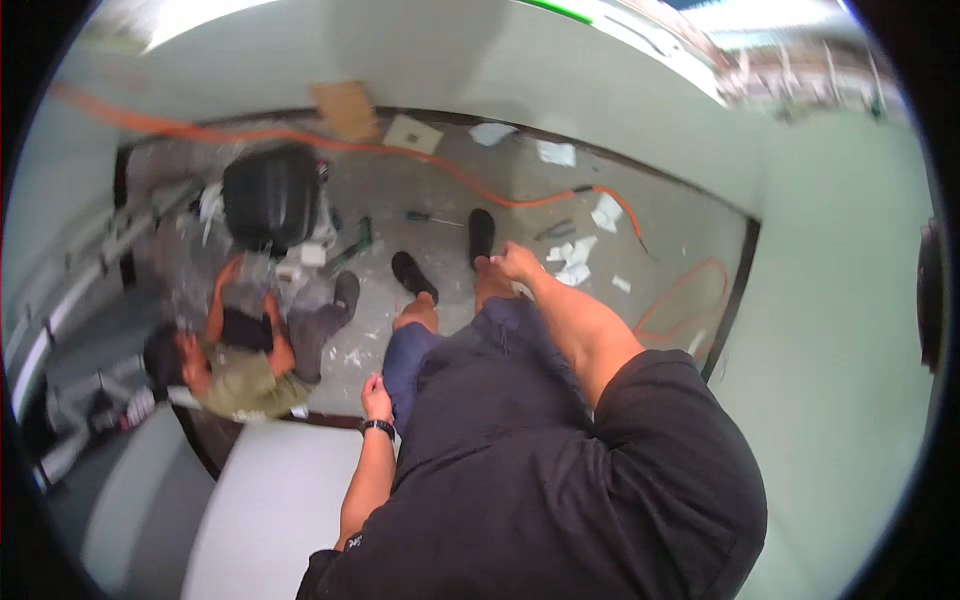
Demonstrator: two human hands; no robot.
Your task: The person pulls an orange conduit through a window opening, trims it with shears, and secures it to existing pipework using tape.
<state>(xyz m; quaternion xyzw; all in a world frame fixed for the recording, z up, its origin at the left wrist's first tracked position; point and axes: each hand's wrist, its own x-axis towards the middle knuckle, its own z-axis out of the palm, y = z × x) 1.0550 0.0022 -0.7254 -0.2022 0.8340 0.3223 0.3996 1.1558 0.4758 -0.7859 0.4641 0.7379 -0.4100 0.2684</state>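
Note:
My left hand (pixel 377 400), with a dark band at its wrist, hangs beside my left thigh with its fingers curled in; whatever they may hold is hidden. In front of my right leg, my right hand (pixel 515 262) is closed, its fingertips pinched together above the shin. Anything between them is too small to name. Below lie a screwdriver (pixel 436 218) and pliers (pixel 556 230) on the floor, apart from both hands. White scraps (pixel 572 262) are scattered to the right of my right hand.
A person (pixel 250 360) sits on the floor at left beside a black container (pixel 270 197) and a green power tool (pixel 358 240). An orange cable (pixel 460 180) crosses the floor by the far wall. A square plate (pixel 412 134) and brown cardboard (pixel 346 110) lie there. A white surface (pixel 280 500) stands at lower left.

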